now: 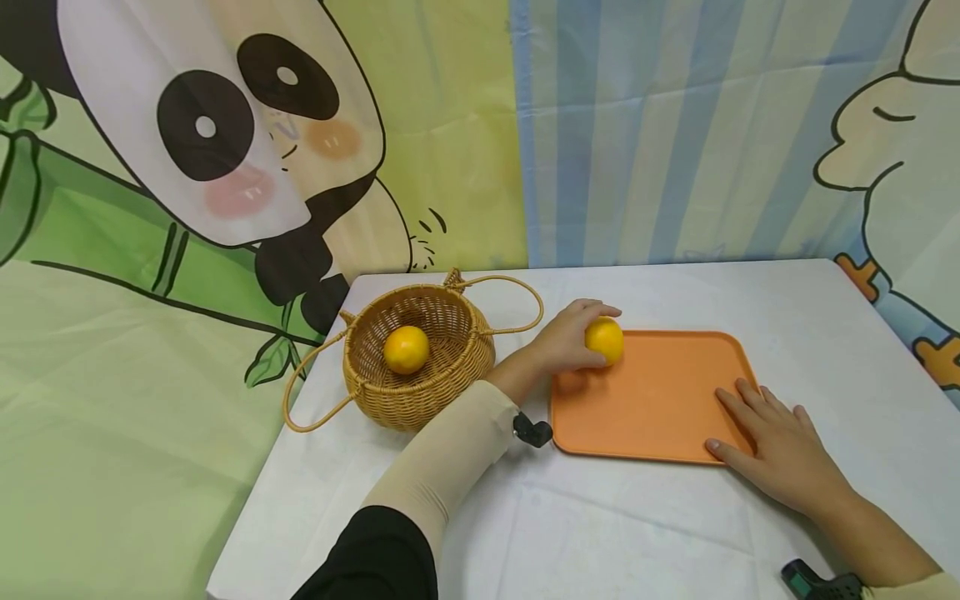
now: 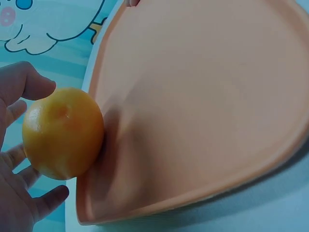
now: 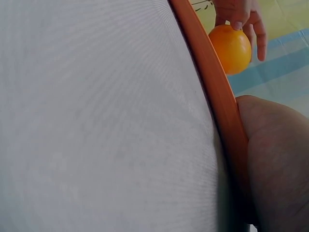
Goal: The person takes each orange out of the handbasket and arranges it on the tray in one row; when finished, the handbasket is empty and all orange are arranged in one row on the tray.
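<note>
My left hand [image 1: 572, 337] holds an orange [image 1: 604, 340] over the far left part of an orange-coloured tray [image 1: 652, 400]. In the left wrist view, the thumb touches the orange [image 2: 63, 133] while the other fingers reach round its far side. My right hand [image 1: 783, 446] rests on the tray's right edge, fingers spread and fairly straight. A second orange [image 1: 407, 349] lies inside a wicker basket [image 1: 420, 404] to the left. In the right wrist view, the held orange [image 3: 231, 49] shows beyond the tray's rim [image 3: 212, 77], under the left hand's fingers.
Two looped handles stick out from the basket, one towards the tray and one towards the front left. A white cloth [image 1: 600, 517] covers the table. Behind it hangs a curtain [image 1: 637, 125] with a printed panda and blue stripes.
</note>
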Demonstrator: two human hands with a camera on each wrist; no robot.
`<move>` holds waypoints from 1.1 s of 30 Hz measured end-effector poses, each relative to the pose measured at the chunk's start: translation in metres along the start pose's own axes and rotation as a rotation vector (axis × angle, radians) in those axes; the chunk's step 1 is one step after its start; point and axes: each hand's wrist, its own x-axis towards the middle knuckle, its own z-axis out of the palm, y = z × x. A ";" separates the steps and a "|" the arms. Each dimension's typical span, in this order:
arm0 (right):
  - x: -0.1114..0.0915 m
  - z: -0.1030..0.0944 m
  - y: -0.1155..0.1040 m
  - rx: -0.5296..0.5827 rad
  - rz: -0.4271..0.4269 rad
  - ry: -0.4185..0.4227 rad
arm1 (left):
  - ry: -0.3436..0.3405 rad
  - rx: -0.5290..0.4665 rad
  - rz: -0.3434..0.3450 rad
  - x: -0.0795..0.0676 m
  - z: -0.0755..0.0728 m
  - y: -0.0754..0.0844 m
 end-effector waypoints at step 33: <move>0.001 -0.001 -0.004 -0.012 0.033 -0.023 | 0.011 -0.001 0.032 -0.006 -0.035 0.035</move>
